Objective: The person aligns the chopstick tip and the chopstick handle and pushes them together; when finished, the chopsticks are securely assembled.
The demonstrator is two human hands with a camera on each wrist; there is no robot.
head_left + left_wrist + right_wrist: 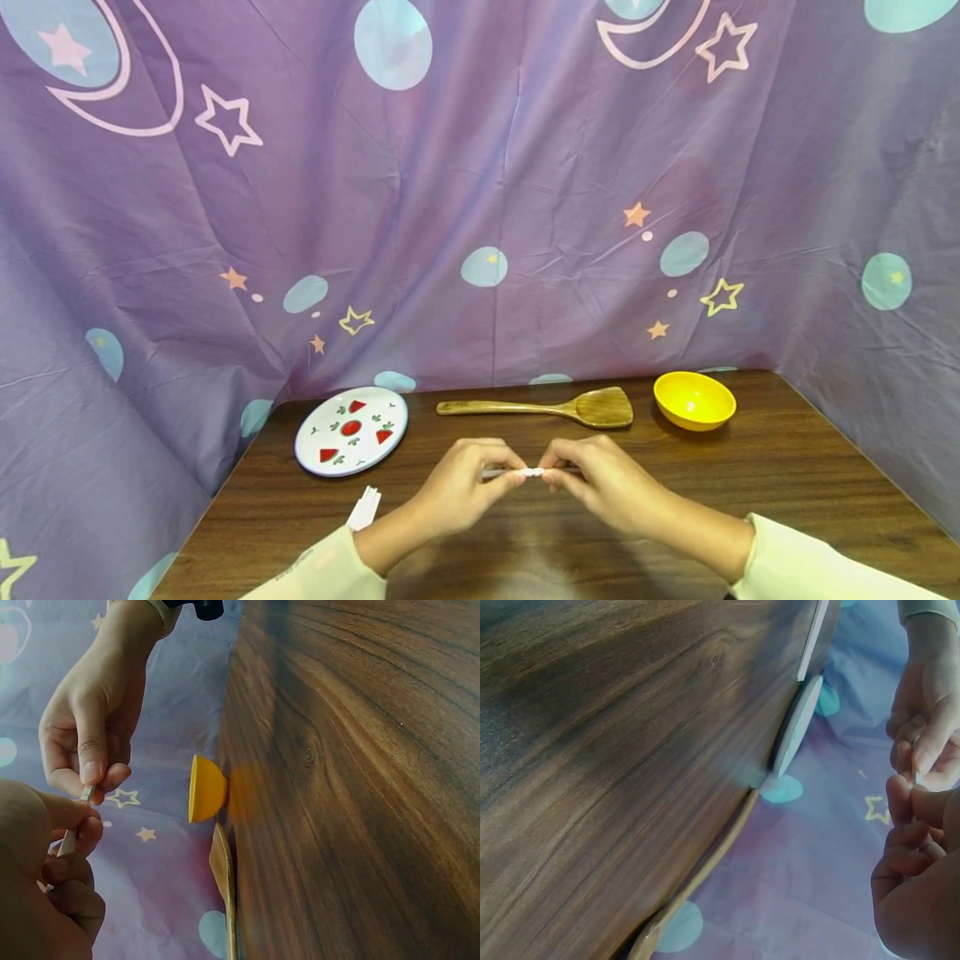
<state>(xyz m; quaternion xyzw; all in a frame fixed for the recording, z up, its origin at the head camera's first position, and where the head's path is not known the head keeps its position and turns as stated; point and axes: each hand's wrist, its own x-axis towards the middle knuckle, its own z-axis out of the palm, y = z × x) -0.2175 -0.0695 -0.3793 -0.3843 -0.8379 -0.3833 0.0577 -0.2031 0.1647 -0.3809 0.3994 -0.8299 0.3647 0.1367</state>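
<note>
A thin white stick is held level between both hands above the middle of the table, its short central part showing between the fingertips. My left hand pinches one side of it between thumb and fingers. From the other side my right hand pinches it close by, the two sets of fingertips nearly meeting. In the left wrist view the stick looks slim and pale, with much of its length covered by fingers. The right wrist view shows only a sliver of it.
Several white sticks lie beside the left forearm. Behind them is a white plate with watermelon pictures. A wooden spatula lies along the back of the brown table, left of a yellow bowl. A purple patterned curtain hangs behind.
</note>
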